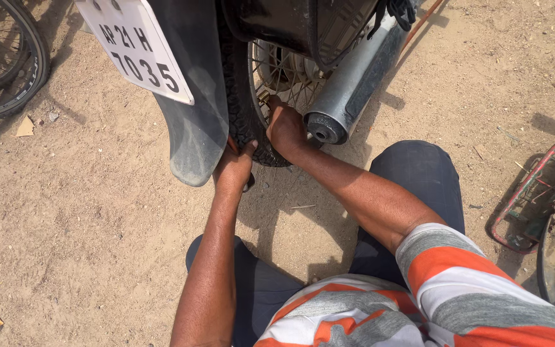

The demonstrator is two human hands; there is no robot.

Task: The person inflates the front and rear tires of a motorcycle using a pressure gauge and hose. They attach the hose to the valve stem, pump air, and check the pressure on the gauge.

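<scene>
Gripping the rear tyre (pixel 245 122) of a motorcycle parked on sandy ground (pixel 97 225).
Left hand (pixel 234 168) closes its fingers on the tread at the bottom; right hand (pixel 285 127) clasps the tyre's sidewall by the spoked rim (pixel 277 74). A dusty mudguard (pixel 194 128) hangs just left, a grey exhaust pipe (pixel 348 90) just right.

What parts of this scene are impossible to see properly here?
Head view:
- Left hand fingertips: tucked behind the mudguard and tyre.
- Right hand fingers: hidden between tyre and exhaust pipe.
- Wheel hub: covered by the black side box.
- Motorcycle body: cut off by the top edge.
</scene>
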